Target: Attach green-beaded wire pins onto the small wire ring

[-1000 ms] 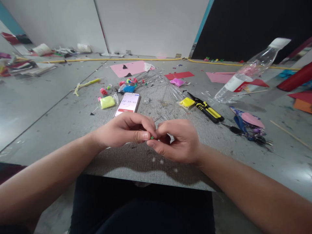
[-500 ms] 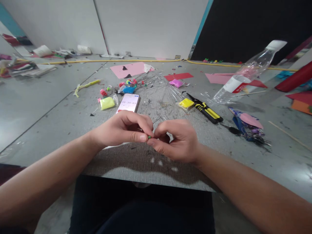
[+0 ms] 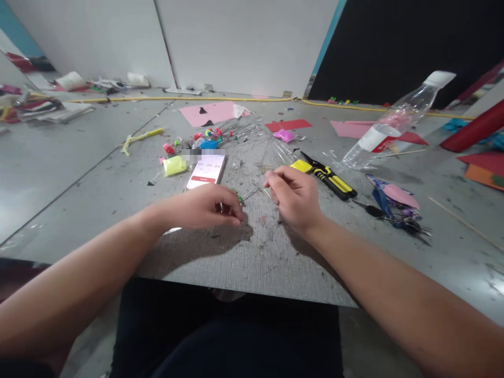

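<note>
Half a second ago both hands pinched a tiny green bead together near the board's edge; now they have parted and moved forward. The scuffed grey board [image 3: 244, 257] lies on a littered grey floor. The tiny green bead [image 3: 239, 198] sits at the left hand [image 3: 205, 207]'s two o'clock, fingers curled closed; the right hand [image 3: 293, 195] pinches a thin clear wire [image 3: 252, 192].

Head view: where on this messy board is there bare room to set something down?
Bare patches: the near strip of the board below both hands, and the grey stretch left of the phone. Crowded: behind the phone with clay bits, and right, around the cutters and bottle.
</note>
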`<state>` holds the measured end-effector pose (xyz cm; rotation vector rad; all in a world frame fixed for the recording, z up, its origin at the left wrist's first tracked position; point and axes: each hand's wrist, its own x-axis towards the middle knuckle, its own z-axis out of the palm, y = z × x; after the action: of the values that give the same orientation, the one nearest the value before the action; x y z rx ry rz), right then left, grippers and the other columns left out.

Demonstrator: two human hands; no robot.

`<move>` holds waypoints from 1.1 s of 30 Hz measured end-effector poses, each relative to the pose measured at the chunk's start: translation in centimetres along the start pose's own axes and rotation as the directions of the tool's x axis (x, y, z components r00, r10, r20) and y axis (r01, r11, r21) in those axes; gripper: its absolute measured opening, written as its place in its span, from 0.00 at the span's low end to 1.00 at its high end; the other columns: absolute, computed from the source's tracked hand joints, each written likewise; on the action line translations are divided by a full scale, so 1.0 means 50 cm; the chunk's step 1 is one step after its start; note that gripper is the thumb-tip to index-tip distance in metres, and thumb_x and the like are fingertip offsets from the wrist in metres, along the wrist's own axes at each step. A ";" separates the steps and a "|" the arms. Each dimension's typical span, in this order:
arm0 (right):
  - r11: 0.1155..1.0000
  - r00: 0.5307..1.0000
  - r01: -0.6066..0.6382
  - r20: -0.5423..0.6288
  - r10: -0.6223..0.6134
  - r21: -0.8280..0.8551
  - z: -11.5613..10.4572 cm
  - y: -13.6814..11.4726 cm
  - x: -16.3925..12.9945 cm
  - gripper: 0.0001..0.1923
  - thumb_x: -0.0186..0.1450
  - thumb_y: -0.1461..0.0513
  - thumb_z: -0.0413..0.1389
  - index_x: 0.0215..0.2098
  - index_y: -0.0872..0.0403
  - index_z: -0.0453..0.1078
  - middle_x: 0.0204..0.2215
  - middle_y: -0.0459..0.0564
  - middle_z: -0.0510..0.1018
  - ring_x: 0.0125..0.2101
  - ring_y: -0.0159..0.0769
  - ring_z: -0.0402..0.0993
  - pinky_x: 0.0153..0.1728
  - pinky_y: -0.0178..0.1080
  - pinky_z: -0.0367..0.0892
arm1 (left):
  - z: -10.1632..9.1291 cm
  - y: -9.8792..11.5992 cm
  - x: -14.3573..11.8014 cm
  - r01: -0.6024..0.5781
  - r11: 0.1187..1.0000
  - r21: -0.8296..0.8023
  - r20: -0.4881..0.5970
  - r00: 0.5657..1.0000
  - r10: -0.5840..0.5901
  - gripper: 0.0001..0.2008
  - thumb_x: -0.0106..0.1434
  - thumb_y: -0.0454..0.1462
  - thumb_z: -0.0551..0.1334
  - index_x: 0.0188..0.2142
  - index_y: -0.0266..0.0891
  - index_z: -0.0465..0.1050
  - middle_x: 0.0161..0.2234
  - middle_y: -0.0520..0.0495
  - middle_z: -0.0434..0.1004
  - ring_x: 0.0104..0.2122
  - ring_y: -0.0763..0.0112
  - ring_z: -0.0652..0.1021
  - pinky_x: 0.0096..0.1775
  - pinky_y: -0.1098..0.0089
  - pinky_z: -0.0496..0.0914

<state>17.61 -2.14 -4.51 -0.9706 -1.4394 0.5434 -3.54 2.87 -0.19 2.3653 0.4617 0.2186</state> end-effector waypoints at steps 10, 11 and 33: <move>0.990 0.999 -0.008 0.045 0.015 -0.144 0.002 0.023 0.011 0.16 0.65 0.60 0.55 0.20 0.53 0.63 0.15 0.39 0.59 0.19 0.27 0.54 0.21 0.34 0.52 | 0.011 0.008 0.001 -0.040 0.961 0.273 0.144 0.990 0.000 0.12 0.69 0.35 0.58 0.43 0.39 0.81 0.38 0.45 0.80 0.36 0.71 0.79 0.39 0.73 0.69; 0.989 0.999 -0.007 0.048 0.014 -0.149 0.002 0.023 0.010 0.16 0.65 0.59 0.55 0.20 0.53 0.63 0.15 0.39 0.59 0.19 0.27 0.54 0.21 0.35 0.52 | 0.009 0.006 0.001 -0.031 0.958 0.285 0.127 0.992 -0.006 0.12 0.69 0.35 0.57 0.44 0.39 0.81 0.38 0.44 0.80 0.37 0.70 0.79 0.39 0.72 0.70; 0.972 0.989 -0.044 0.129 0.076 -0.229 0.006 0.016 0.003 0.09 0.64 0.59 0.55 0.27 0.54 0.68 0.19 0.42 0.69 0.21 0.29 0.61 0.23 0.36 0.56 | 0.006 -0.054 0.025 0.296 0.898 0.325 -0.496 0.862 -0.105 0.04 0.62 0.36 0.64 0.35 0.38 0.75 0.34 0.46 0.78 0.36 0.67 0.76 0.37 0.67 0.69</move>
<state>17.51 -1.50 -5.14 -1.1786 -1.6247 0.5059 -3.03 5.04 -2.22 2.6172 1.0744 0.6625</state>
